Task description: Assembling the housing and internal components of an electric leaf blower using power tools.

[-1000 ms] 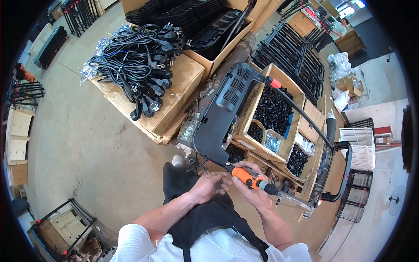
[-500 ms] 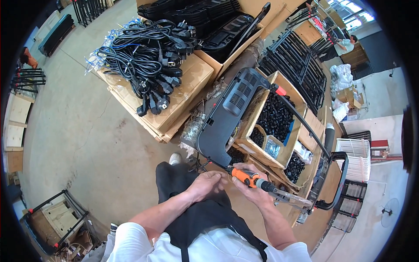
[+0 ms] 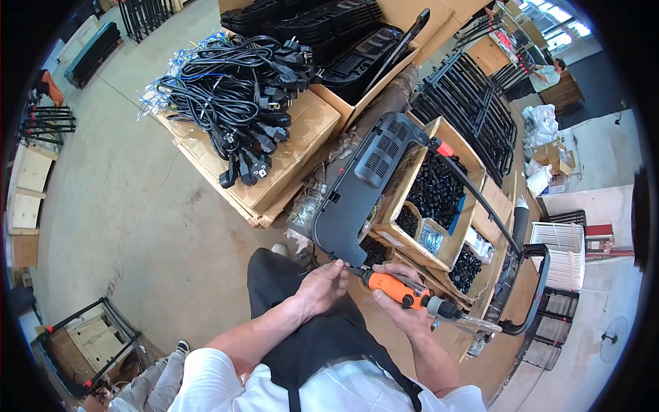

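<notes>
My right hand (image 3: 406, 317) is wrapped round an orange and black power screwdriver (image 3: 392, 285), with a clear hose trailing from its rear end. The tool lies nearly level, its tip pointing left toward the near end of a black plastic housing (image 3: 342, 223). My left hand (image 3: 322, 285) is closed in a pinch beside that tip, fingertips at the housing's near edge. Whatever sits in the pinch is too small to make out. The housing belongs to a black tubular frame (image 3: 486, 200) with a red piece on it, leaning across the parts boxes.
Black power cords (image 3: 230, 89) with plugs lie heaped on a cardboard box (image 3: 292, 154) ahead. Behind it, an open carton (image 3: 367, 93) holds black plastic covers. A wooden bin (image 3: 405, 242) of small black parts stands under the frame. Another person's legs (image 3: 154, 381) show at lower left.
My left hand has risen to the housing's near edge, its fingers now pinched. The screwdriver in my right hand has shifted slightly right and down, its tip near the left fingertips.
</notes>
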Motion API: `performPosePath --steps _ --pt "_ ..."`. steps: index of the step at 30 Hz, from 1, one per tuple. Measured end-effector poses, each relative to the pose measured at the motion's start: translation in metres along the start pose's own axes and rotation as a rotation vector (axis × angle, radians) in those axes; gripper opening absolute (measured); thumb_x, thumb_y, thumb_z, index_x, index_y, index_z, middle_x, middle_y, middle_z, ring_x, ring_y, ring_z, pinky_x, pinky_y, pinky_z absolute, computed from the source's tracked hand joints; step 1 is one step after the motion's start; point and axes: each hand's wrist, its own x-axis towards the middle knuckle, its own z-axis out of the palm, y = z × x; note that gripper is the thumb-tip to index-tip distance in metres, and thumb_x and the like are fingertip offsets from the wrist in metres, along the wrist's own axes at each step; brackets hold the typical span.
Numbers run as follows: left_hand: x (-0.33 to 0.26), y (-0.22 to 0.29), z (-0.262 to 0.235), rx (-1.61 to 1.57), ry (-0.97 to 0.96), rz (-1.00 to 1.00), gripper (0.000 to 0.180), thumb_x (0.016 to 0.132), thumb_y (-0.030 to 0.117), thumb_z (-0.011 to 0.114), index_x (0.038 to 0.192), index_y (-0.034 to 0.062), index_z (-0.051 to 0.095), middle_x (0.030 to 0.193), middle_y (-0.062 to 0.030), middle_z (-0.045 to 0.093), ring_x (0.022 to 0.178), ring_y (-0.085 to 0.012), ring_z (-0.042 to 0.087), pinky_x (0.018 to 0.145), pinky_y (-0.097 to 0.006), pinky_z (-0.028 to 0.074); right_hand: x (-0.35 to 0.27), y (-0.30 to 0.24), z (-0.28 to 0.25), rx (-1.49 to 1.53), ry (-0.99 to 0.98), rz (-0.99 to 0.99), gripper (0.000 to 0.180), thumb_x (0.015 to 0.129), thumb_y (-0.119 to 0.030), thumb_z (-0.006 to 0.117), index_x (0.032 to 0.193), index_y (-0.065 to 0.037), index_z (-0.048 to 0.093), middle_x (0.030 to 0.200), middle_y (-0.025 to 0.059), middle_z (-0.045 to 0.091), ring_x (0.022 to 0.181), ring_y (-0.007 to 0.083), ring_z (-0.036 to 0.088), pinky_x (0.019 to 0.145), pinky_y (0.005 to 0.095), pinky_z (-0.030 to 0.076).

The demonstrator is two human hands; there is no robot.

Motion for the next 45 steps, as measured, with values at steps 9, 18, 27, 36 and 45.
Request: performPosePath --steps 9,18,27,36,45 --pt "0.013 -0.003 -0.017 -0.206 -0.109 0.024 0.020 0.112 0.027 0.055 0.114 0.0102 0.065 0.093 0.0013 0.063 0.083 -0.0128 0.058 0.077 -0.028 0.049 0.008 0.001 0.011 0.050 -0.017 -0.021 0.047 0.086 -0.006 0.083 0.130 -0.004 0.063 0.129 0.0131 0.072 0.118 0.0221 0.069 0.106 0.0377 0.054" --pt "0.014 0.003 -0.021 -0.237 -0.119 -0.042 0.022 0.113 0.027 0.053 0.114 0.0105 0.066 0.091 0.0030 0.062 0.082 -0.0120 0.057 0.077 -0.029 0.050 0.020 -0.007 0.019 -0.062 -0.075 -0.049 0.050 0.087 -0.007 0.083 0.132 -0.004 0.063 0.130 0.0137 0.072 0.119 0.0222 0.069 0.106 0.0370 0.055" --pt "-0.002 0.012 -0.020 -0.006 0.009 0.034 0.023 0.113 0.025 0.052 0.117 0.0065 0.066 0.092 -0.0003 0.063 0.080 -0.0128 0.058 0.074 -0.029 0.050 0.041 -0.014 0.041 -0.206 -0.130 0.041 0.044 0.088 -0.007 0.081 0.128 -0.003 0.064 0.127 0.0139 0.072 0.116 0.0219 0.069 0.103 0.0378 0.055" --pt "-0.007 0.014 -0.030 0.315 -0.053 0.143 0.021 0.110 0.019 0.059 0.121 0.0017 0.063 0.099 -0.0056 0.068 0.081 -0.0129 0.065 0.068 -0.026 0.054 0.053 -0.009 0.045 -0.245 -0.181 -0.089 0.040 0.086 -0.010 0.083 0.122 -0.003 0.067 0.125 0.0130 0.074 0.112 0.0227 0.073 0.098 0.0354 0.058" --pt "-0.011 0.025 -0.030 0.068 -0.032 0.133 0.022 0.110 0.023 0.060 0.113 0.0036 0.068 0.094 -0.0030 0.069 0.079 -0.0115 0.064 0.070 -0.028 0.055 0.057 -0.027 0.048 -0.247 -0.206 0.004 0.042 0.086 -0.006 0.083 0.123 -0.002 0.064 0.126 0.0143 0.073 0.119 0.0240 0.069 0.104 0.0386 0.055"
